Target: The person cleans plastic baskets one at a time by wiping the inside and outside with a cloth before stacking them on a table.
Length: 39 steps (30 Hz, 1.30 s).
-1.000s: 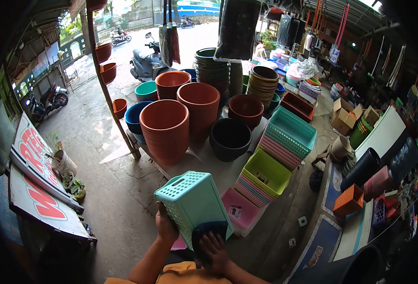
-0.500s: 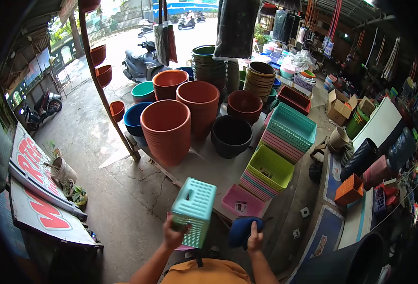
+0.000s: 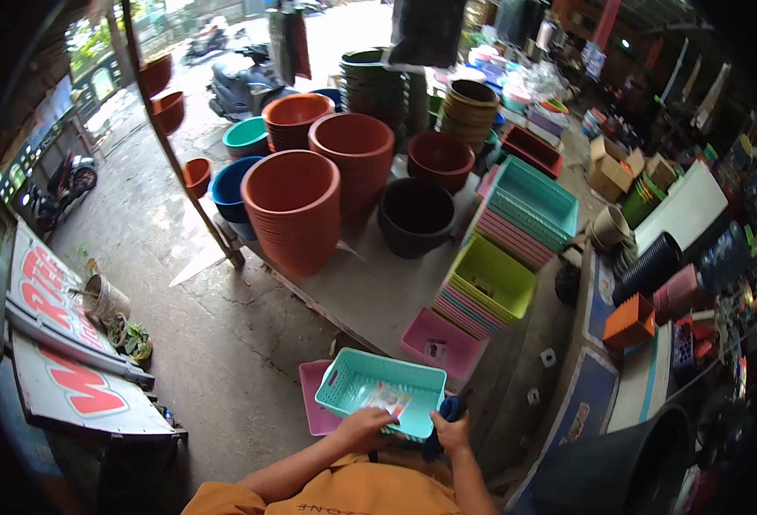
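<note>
A teal perforated plastic basket (image 3: 354,375) is held upright in front of my body, its inside facing up with a printed paper label on the bottom. My left hand (image 3: 364,429) is closed on its near rim. My right hand (image 3: 453,431) grips a dark blue cloth (image 3: 431,446), pressed against the basket's right end. Partly behind the teal basket, at its left, is a pink basket (image 3: 316,412).
Beyond is a low table (image 3: 370,305) bearing stacked terracotta pots (image 3: 292,223), a black pot (image 3: 417,225), lime baskets (image 3: 491,279) and a pink basket (image 3: 430,348). A pole (image 3: 172,154) with hanging pots stands left. Signboards (image 3: 78,378) lean at far left.
The teal basket has turned from bottom-up to open side up and moved right. My left hand has shifted to its near rim, and my right hand has brought the blue cloth against its end.
</note>
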Each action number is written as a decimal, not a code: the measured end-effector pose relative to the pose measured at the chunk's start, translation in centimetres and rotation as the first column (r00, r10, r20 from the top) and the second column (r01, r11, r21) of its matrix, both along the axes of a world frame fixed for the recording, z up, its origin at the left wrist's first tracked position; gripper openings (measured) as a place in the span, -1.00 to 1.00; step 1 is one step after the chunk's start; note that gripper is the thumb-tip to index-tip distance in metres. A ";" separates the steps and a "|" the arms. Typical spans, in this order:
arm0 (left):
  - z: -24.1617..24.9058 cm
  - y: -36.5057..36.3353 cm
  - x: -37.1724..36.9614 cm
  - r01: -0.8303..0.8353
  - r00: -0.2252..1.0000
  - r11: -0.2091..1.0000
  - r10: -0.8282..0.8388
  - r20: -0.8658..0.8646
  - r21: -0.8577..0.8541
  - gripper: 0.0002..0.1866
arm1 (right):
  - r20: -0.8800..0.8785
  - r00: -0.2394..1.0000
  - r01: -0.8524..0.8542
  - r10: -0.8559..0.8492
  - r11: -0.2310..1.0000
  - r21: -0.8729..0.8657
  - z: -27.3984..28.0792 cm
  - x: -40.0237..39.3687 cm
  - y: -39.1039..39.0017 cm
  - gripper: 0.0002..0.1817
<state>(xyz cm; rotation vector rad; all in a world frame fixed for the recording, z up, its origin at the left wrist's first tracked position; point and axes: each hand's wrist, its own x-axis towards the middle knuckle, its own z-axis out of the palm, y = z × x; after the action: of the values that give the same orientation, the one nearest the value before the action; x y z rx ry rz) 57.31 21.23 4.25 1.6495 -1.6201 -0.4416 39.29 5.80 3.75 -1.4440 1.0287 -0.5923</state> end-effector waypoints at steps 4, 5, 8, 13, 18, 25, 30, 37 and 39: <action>-0.7 -2.9 3.4 -0.572 0.796 0.817 0.575 0.189 -0.076 -0.61 | 0.154 0.975 0.167 -0.157 0.984 -0.058 -1.8 -2.3 -3.2 -0.56; -2.1 -3.8 4.7 -0.661 0.737 0.750 0.656 0.165 -0.026 -0.56 | 0.141 0.973 0.192 -0.184 0.980 -0.044 -2.0 -3.0 -4.3 -0.56; -9.0 -6.3 7.3 -0.670 0.625 0.633 0.763 -0.165 0.387 -0.54 | 0.269 0.924 0.275 -0.270 0.961 0.019 -3.5 -3.8 -7.4 -0.58; -9.8 -13.9 7.3 -0.433 0.768 0.733 0.604 -0.211 0.525 -0.56 | -0.191 0.960 0.200 -0.204 0.979 -0.042 -10.4 -5.4 -13.8 -0.54; -14.4 -20.5 7.6 -0.405 0.799 0.700 0.584 -0.145 0.588 -0.60 | -0.364 0.902 0.185 -0.231 0.970 -0.158 -16.1 -5.2 -20.1 -0.47; -20.5 -25.0 8.7 -0.471 0.765 0.627 0.641 -0.067 0.621 -0.61 | -0.522 0.849 0.081 -0.081 0.996 -0.024 -22.3 -4.7 -24.6 -0.36; -20.6 -25.4 9.8 -0.498 0.790 0.655 0.613 -0.015 0.568 -0.61 | -0.576 0.816 0.012 0.032 0.997 0.072 -20.7 -3.8 -24.6 -0.32; -19.8 -26.2 9.5 -0.470 0.762 0.657 0.639 -0.104 0.589 -0.63 | -0.558 0.829 0.068 -0.022 0.996 0.062 -19.7 -4.2 -24.4 -0.37; -19.9 -26.0 9.7 -0.481 0.768 0.665 0.634 -0.092 0.571 -0.64 | -0.546 0.837 0.095 -0.032 0.992 0.088 -19.8 -3.9 -24.1 -0.39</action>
<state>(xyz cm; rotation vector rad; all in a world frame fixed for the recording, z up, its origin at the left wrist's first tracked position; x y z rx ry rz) 67.00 -4.75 -15.65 2.2584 -0.7143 -0.7902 35.42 -18.27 -16.05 -1.5174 1.5367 -0.1535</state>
